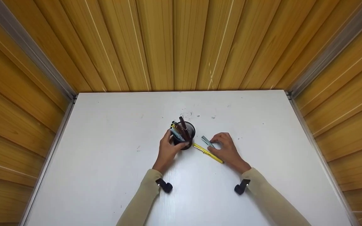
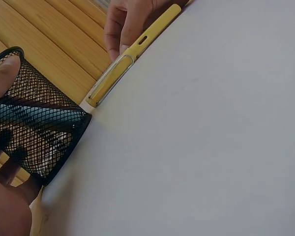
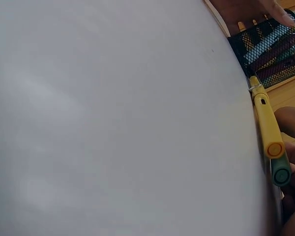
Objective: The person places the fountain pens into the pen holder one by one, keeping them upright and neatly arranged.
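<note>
My left hand [image 1: 167, 150] grips a black mesh pen cup [image 1: 192, 130] from the left, thumb across its near side and fingers round the far side. Several pens [image 1: 182, 125], in dark red, yellow and light blue, stand leaning inside it. To the right, thumb and fingers of my right hand [image 1: 226, 149] pinch a blue-green pen [image 1: 206, 141] at the table surface; its rear part is hidden by the hand. A yellow pen [image 1: 209, 153] lies slantwise between the cup and that hand. In the left wrist view its clip [image 2: 113, 78] shows.
A white table top [image 1: 112, 175] with small dark marks lies under everything. Wood-patterned panels [image 1: 181, 47] rise behind it and on both sides, with grey metal strips [image 1: 39, 53] at the corners. Small black devices [image 1: 167, 187] are worn at both wrists.
</note>
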`<state>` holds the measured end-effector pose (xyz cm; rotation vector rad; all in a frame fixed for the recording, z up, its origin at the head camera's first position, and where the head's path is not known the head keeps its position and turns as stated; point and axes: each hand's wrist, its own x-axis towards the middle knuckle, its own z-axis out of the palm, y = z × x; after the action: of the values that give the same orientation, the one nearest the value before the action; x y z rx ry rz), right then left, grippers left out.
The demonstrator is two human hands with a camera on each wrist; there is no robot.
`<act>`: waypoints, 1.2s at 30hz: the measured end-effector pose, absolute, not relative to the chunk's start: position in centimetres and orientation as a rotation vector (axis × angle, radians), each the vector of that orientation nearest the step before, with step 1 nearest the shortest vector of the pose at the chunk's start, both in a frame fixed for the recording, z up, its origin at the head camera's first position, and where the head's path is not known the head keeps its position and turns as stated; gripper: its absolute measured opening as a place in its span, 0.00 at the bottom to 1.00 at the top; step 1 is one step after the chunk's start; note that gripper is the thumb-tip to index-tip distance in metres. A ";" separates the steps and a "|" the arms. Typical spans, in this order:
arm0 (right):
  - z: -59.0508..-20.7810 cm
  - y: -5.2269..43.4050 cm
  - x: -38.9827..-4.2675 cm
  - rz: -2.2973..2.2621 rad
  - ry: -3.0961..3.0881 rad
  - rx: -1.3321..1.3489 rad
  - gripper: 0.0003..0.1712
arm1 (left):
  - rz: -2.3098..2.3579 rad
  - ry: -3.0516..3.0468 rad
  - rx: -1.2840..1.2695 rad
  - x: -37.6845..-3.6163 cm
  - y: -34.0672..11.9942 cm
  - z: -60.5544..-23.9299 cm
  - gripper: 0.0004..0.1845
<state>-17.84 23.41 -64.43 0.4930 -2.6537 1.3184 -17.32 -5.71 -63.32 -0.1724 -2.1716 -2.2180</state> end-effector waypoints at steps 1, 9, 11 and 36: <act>-64.4 23.4 -17.8 1.310 -2.665 0.483 0.14 | -2.222 -2.168 -0.176 -17.3 -5.7 -63.3 0.44; -64.4 23.1 -17.7 1.297 -2.658 0.455 0.13 | -2.182 -2.193 -0.176 -17.3 -5.7 -63.5 0.43; -64.4 23.1 -17.7 1.297 -2.640 0.453 0.12 | -2.174 -2.201 -0.177 -17.3 -5.7 -63.5 0.43; -61.0 22.6 -17.7 1.506 -2.603 0.352 0.11 | -2.114 -2.239 -0.151 -17.5 -5.7 -63.6 0.44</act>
<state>-17.75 22.59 -61.05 0.3524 -2.6034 1.5056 -17.47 -5.74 -63.63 -0.1505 -2.2391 -2.1143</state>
